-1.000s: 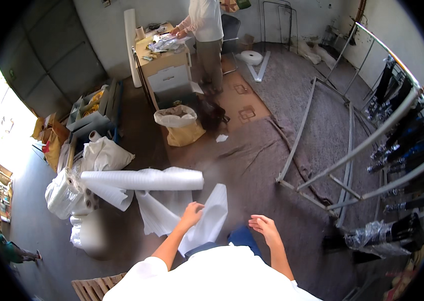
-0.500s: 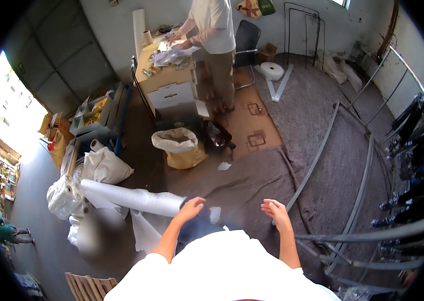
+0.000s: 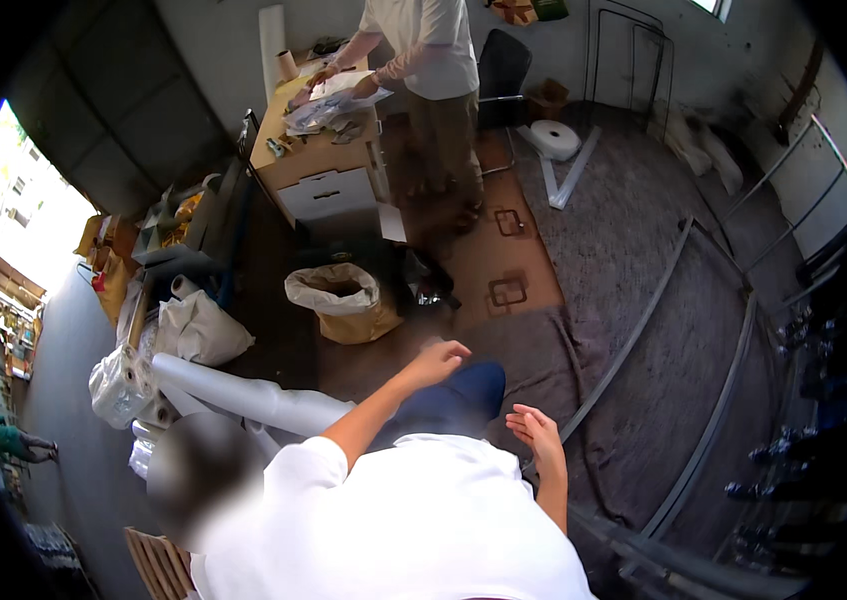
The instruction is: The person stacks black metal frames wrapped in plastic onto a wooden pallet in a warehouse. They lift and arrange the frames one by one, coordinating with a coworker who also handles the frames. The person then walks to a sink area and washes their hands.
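Note:
My left hand (image 3: 433,362) is held out in front of my body, above a dark blue trouser leg (image 3: 458,395). Its fingers point to the right, loosely bent, with nothing seen in them. Lower and to the right, my right hand (image 3: 537,430) hovers over the grey-brown floor covering (image 3: 583,350), fingers stretched and no object in them. Ahead of the left hand stands a yellow-brown sack (image 3: 358,322) with a white rolled-down rim. A long roll of white wrapping material (image 3: 253,394) lies to the left of that hand.
A co-worker (image 3: 428,80) handles clear plastic packets (image 3: 315,115) at a wooden table (image 3: 323,165). Metal rails (image 3: 633,325) lie on the right, near a rack with dark garments (image 3: 833,340). A stuffed white bag (image 3: 201,328) and wrapped rolls (image 3: 123,388) sit left.
My left hand has moved forward and to the right. My right hand has shifted slightly left. The dark blue trouser leg now shows more, and the view has turned a little.

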Available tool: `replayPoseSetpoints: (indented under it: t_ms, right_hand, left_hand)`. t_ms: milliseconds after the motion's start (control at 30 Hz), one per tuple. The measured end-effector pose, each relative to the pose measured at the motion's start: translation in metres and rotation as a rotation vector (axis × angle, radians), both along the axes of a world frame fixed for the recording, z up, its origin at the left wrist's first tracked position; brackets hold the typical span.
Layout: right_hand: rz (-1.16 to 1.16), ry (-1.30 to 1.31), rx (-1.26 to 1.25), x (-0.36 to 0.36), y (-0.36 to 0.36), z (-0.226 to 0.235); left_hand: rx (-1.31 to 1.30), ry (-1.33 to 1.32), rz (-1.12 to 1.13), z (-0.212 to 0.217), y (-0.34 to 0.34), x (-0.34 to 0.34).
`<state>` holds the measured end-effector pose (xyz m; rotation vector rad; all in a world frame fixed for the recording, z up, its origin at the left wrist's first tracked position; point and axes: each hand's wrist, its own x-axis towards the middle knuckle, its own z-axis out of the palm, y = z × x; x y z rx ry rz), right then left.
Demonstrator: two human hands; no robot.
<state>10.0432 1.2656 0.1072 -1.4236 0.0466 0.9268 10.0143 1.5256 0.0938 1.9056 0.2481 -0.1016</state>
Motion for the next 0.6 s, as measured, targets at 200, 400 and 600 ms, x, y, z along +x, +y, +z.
replayPoseSetpoints:
  t_ms: [200, 400, 600]
  right_hand:
    - [-0.191, -0.131, 0.075, 0.136, -0.019, 0.027]
    - [-0.255, -0.185, 0.027, 0.302, -0.051, 0.05]
    - [-0.372, -0.256, 0.131, 0.462, -0.062, 0.089]
  left_hand:
    - [-0.082, -0.062, -0.276, -0.03, -0.069, 0.161]
    - [-0.212, -0.108, -0.365, -0.027, -0.135, 0.326]
    - [-0.205, -0.051, -0.566, 0.009, -0.189, 0.474]
